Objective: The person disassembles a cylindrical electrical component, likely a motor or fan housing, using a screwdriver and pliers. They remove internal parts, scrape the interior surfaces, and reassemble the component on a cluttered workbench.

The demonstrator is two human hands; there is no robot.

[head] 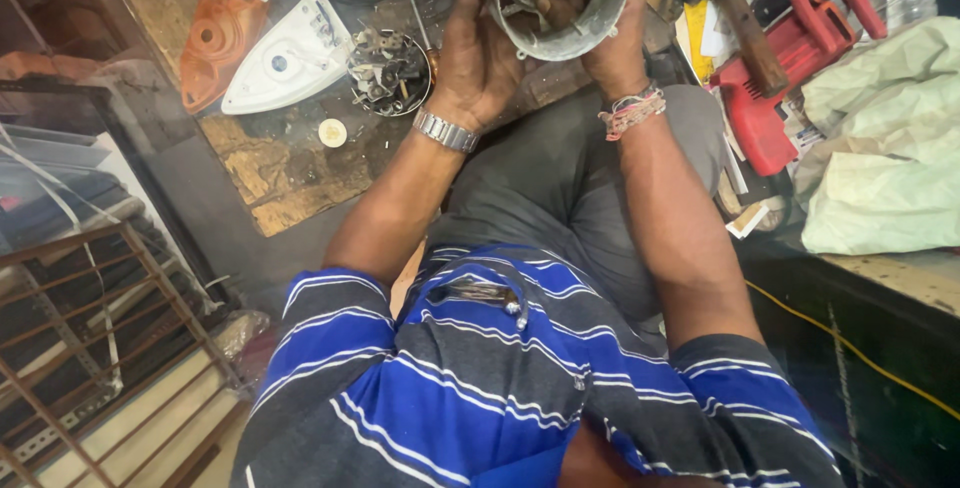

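Fingers of both our left hand (478, 58) and right hand (610, 43) wrap the round metal housing (570, 18); best we brace it steady while probing inside.

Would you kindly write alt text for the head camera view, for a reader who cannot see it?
Seen from above, a person's left hand and right hand grip a round grey metal housing over a cluttered wooden workbench. A white iron shell, a bowl of small parts and a red power tool lie nearby.
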